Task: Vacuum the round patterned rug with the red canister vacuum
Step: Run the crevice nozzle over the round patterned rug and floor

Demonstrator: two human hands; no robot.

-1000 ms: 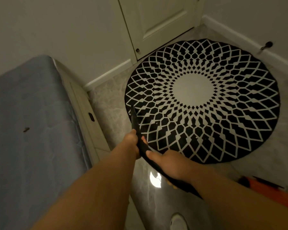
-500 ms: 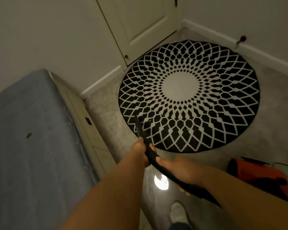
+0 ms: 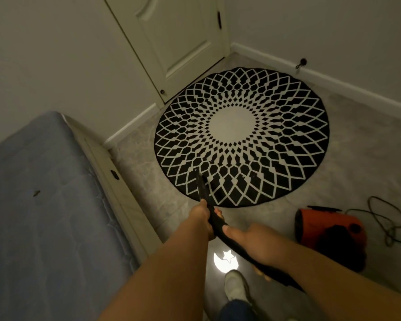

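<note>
Fingers of both your left hand (image 3: 203,217) and right hand (image 3: 252,242) are wrapping the slim black vacuum wand (image 3: 203,189), its tip touching the round black-and-white patterned rug (image 3: 241,135) at the near edge; the red canister vacuum (image 3: 329,230) is sitting right. Try keeping strokes slow and overlapping, working toward the centre.

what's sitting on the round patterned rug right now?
Only the tip of the black vacuum nozzle, over the near edge of the round black-and-white patterned rug; actual contact can't be confirmed. Both hands grip the nozzle. The floor beneath the rug is covered.
</note>
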